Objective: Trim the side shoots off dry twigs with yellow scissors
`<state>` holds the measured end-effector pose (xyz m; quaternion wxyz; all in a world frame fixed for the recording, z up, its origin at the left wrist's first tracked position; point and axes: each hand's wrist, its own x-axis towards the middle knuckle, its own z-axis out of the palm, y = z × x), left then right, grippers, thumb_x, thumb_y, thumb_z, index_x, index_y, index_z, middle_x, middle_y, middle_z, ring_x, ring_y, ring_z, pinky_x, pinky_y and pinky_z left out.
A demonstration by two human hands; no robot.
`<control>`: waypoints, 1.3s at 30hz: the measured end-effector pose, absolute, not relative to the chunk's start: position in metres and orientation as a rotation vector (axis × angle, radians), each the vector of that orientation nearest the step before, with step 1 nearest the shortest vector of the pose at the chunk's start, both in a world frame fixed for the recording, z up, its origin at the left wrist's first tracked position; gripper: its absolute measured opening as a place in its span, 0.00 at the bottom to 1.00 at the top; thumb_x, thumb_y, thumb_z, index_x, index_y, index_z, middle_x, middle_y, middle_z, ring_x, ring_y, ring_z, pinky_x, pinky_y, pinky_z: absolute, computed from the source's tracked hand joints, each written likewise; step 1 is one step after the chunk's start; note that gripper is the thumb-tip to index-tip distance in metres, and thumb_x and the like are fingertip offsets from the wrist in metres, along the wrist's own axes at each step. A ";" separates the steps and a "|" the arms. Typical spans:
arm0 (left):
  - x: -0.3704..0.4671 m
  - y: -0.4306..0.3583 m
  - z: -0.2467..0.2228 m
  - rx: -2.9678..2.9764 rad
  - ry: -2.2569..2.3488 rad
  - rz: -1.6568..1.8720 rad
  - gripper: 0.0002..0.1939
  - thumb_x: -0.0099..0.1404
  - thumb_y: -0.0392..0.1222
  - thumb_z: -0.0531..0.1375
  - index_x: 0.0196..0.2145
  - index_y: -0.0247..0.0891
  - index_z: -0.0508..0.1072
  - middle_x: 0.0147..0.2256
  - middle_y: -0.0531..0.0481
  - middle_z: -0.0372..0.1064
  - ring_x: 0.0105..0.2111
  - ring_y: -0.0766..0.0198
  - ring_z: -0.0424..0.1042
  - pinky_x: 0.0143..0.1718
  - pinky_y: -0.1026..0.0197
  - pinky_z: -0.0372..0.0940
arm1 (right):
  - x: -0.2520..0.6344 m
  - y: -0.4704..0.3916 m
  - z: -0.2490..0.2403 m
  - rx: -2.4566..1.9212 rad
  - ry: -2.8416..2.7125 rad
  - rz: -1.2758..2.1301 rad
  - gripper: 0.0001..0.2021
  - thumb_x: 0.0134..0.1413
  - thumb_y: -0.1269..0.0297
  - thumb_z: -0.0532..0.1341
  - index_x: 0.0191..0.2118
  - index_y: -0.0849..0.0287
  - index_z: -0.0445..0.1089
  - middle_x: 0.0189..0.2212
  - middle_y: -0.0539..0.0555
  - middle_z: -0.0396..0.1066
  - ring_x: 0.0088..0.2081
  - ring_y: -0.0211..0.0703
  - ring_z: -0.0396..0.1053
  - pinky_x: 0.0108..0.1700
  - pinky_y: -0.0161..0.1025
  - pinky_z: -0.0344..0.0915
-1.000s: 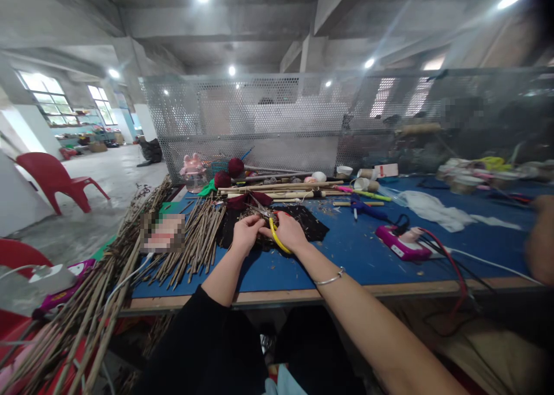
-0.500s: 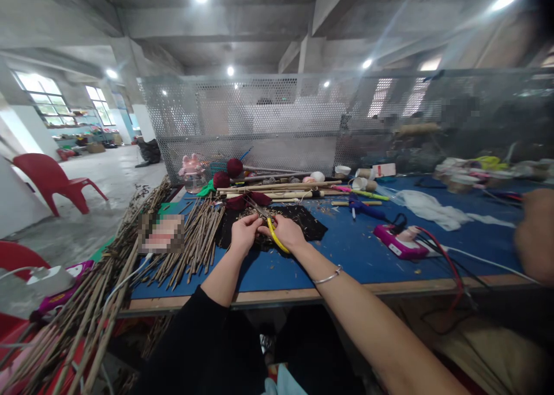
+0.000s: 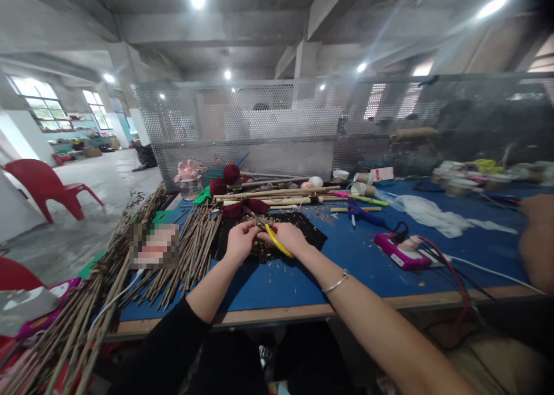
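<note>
Yellow-handled scissors (image 3: pixel 279 242) hang at my right hand (image 3: pixel 289 237), which is closed round them, blades pointing up and left. My left hand (image 3: pixel 241 240) is pinched close beside it, fingertips nearly meeting those of the right; what lies between them is too small to make out. Both hands are over a black cloth (image 3: pixel 309 225) strewn with small plant bits. Dark red material (image 3: pixel 238 209) lies just beyond the blades. Many thin cut sticks (image 3: pixel 194 251) lie left of the cloth.
Long bundled branches (image 3: pixel 104 274) cross the table's left end. Behind the cloth are rods, yarn balls (image 3: pixel 231 173) and a blue glue gun (image 3: pixel 366 211). A purple power strip (image 3: pixel 402 252) with cables sits right. Another person's arm (image 3: pixel 536 242) shows at the right edge.
The view has tilted and shifted slightly, so the table edge sits lower. Both hands stay close together over the cloth, with the scissors still at the right hand.
</note>
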<state>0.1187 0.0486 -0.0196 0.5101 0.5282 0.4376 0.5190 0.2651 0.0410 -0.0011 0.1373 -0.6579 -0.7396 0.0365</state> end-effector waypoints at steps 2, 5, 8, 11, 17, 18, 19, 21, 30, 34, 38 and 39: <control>0.116 0.054 -0.013 1.268 1.049 1.213 0.11 0.52 0.38 0.60 0.35 0.34 0.75 0.27 0.49 0.72 0.17 0.73 0.63 0.18 0.70 0.58 | 0.269 0.050 0.008 -1.875 -2.207 0.090 0.29 0.42 0.34 0.51 0.33 0.55 0.70 0.33 0.57 0.73 0.37 0.50 0.70 0.35 0.37 0.61; 0.116 0.060 -0.007 1.237 1.092 1.225 0.11 0.52 0.39 0.60 0.34 0.34 0.74 0.28 0.48 0.72 0.20 0.72 0.65 0.19 0.70 0.59 | 0.274 0.063 0.016 -1.864 -2.242 0.033 0.29 0.39 0.34 0.53 0.33 0.56 0.68 0.33 0.57 0.72 0.36 0.50 0.70 0.34 0.37 0.60; 0.120 0.061 -0.008 1.201 1.078 1.303 0.12 0.53 0.42 0.59 0.35 0.34 0.72 0.28 0.49 0.71 0.23 0.70 0.68 0.20 0.71 0.60 | 0.278 0.067 0.015 -1.816 -2.248 0.008 0.29 0.39 0.34 0.54 0.35 0.57 0.65 0.31 0.56 0.71 0.35 0.50 0.70 0.33 0.37 0.59; 0.124 0.058 -0.014 1.120 1.052 1.292 0.14 0.52 0.46 0.60 0.34 0.34 0.70 0.29 0.48 0.71 0.25 0.67 0.70 0.20 0.70 0.62 | 0.280 0.066 0.007 -1.672 -2.250 0.064 0.29 0.39 0.36 0.56 0.39 0.58 0.62 0.34 0.55 0.70 0.36 0.48 0.68 0.33 0.37 0.58; 0.123 0.050 -0.022 1.048 1.038 1.198 0.18 0.49 0.51 0.62 0.30 0.32 0.71 0.28 0.45 0.72 0.24 0.66 0.70 0.25 0.65 0.66 | 0.277 0.061 -0.006 -1.519 -2.221 0.136 0.27 0.38 0.39 0.59 0.36 0.59 0.61 0.33 0.56 0.66 0.36 0.46 0.65 0.37 0.38 0.57; 0.122 0.049 -0.022 1.059 1.043 1.185 0.17 0.49 0.51 0.62 0.29 0.32 0.72 0.28 0.45 0.72 0.25 0.64 0.71 0.27 0.64 0.67 | 0.276 0.060 -0.007 -1.507 -2.223 0.155 0.27 0.37 0.40 0.60 0.36 0.59 0.61 0.33 0.56 0.66 0.36 0.47 0.65 0.37 0.39 0.57; 0.121 0.047 -0.021 1.082 1.051 1.177 0.16 0.50 0.50 0.62 0.29 0.32 0.72 0.28 0.44 0.72 0.26 0.63 0.71 0.29 0.62 0.68 | 0.275 0.059 -0.007 -1.498 -2.222 0.172 0.28 0.36 0.40 0.60 0.36 0.59 0.61 0.33 0.56 0.66 0.36 0.47 0.65 0.37 0.39 0.57; 0.120 0.044 -0.019 1.159 1.071 1.165 0.15 0.53 0.48 0.60 0.30 0.32 0.73 0.29 0.44 0.73 0.28 0.62 0.72 0.32 0.61 0.68 | 0.274 0.056 -0.007 -1.481 -2.219 0.205 0.29 0.36 0.40 0.61 0.37 0.60 0.60 0.34 0.57 0.66 0.37 0.48 0.65 0.38 0.40 0.57; 0.120 0.030 -0.010 1.472 1.200 1.207 0.13 0.60 0.45 0.54 0.32 0.34 0.73 0.29 0.48 0.73 0.30 0.64 0.71 0.33 0.66 0.64 | 0.272 0.046 -0.009 -1.572 -2.181 0.439 0.27 0.38 0.38 0.59 0.34 0.58 0.57 0.26 0.53 0.68 0.27 0.43 0.67 0.27 0.34 0.53; 0.118 0.029 -0.009 1.626 1.282 1.196 0.13 0.61 0.45 0.53 0.30 0.34 0.73 0.27 0.50 0.73 0.28 0.66 0.69 0.30 0.68 0.62 | 0.272 0.044 -0.007 -1.618 -2.170 0.427 0.27 0.38 0.38 0.59 0.33 0.58 0.58 0.27 0.54 0.69 0.28 0.44 0.68 0.27 0.34 0.52; 0.117 0.028 -0.007 1.671 1.295 1.175 0.13 0.61 0.45 0.52 0.29 0.35 0.71 0.25 0.52 0.71 0.25 0.68 0.67 0.26 0.69 0.59 | 0.272 0.042 -0.006 -1.646 -2.167 0.430 0.26 0.38 0.39 0.59 0.34 0.58 0.60 0.29 0.55 0.70 0.30 0.44 0.69 0.28 0.34 0.52; 0.117 0.028 -0.007 1.667 1.301 1.175 0.13 0.61 0.46 0.52 0.28 0.35 0.71 0.24 0.52 0.70 0.24 0.68 0.67 0.25 0.70 0.59 | 0.272 0.042 -0.006 -1.648 -2.165 0.427 0.26 0.39 0.39 0.59 0.34 0.58 0.60 0.29 0.55 0.70 0.29 0.44 0.68 0.27 0.34 0.52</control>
